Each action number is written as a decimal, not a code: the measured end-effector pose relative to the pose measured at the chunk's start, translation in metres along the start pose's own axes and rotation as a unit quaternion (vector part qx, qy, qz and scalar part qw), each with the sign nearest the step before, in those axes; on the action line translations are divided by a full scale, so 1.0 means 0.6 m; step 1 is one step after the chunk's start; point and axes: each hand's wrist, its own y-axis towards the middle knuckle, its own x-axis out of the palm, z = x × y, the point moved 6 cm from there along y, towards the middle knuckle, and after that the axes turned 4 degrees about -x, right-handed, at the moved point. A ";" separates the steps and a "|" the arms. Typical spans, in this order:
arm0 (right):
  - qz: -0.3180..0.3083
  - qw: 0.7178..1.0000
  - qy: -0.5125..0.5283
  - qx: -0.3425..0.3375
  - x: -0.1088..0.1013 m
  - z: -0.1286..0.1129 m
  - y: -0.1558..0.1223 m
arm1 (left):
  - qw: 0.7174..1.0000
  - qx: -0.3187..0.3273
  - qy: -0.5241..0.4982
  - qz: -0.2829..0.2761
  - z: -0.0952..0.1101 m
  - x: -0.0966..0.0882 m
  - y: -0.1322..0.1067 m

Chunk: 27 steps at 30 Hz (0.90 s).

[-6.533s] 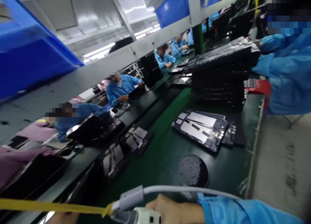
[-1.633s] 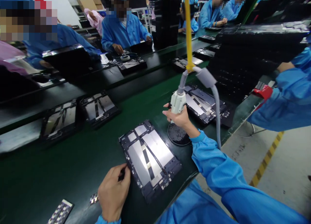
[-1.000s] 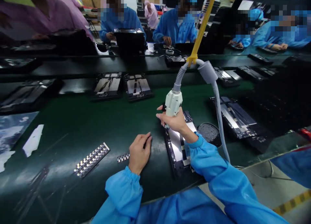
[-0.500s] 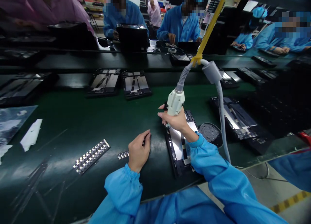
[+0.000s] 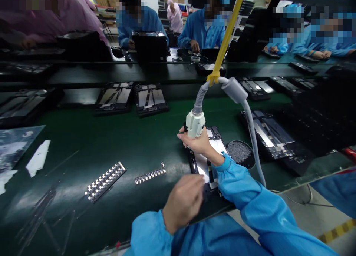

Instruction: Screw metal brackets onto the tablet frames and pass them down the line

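My right hand is closed around an electric screwdriver with a pale body, held upright over the upper left edge of an opened tablet. The screwdriver's tip is hidden behind the hand. Blurred by motion, my left hand is over the tablet's lower left corner, its fingers curled together; whatever they may pinch cannot be made out. On the mat to the left lie a short strip of small dark parts with pale ends and a wider strip of the same kind.
A round dish of tiny grey pieces stands right of the tablet. The grey cable hangs from a yellow strap. Other opened tablets line the back and the right. Co-workers sit across the bench.
My left hand has moved right and toward me, from beside the short strip to the tablet, uncovering the strip. My right hand still holds the screwdriver over the tablet's upper left edge.
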 end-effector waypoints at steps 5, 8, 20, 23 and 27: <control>0.031 0.998 0.014 -0.050 -0.033 -0.050 -0.002 | 0.986 0.103 0.116 -0.066 0.061 0.072 -0.031; 0.084 0.992 0.026 -0.093 -0.088 -0.088 -0.021 | 0.981 0.087 0.165 -0.055 0.020 0.082 -0.018; -0.025 0.995 0.062 0.072 -0.078 0.016 -0.085 | 0.898 -0.165 0.397 -0.096 -0.333 -0.029 0.298; -0.049 0.996 0.056 0.040 -0.062 0.015 -0.083 | 0.859 -0.211 0.453 -0.114 -0.376 -0.095 0.298; -0.035 0.999 0.035 -0.014 -0.055 0.010 -0.079 | 0.814 -0.277 0.492 -0.136 -0.427 -0.173 0.293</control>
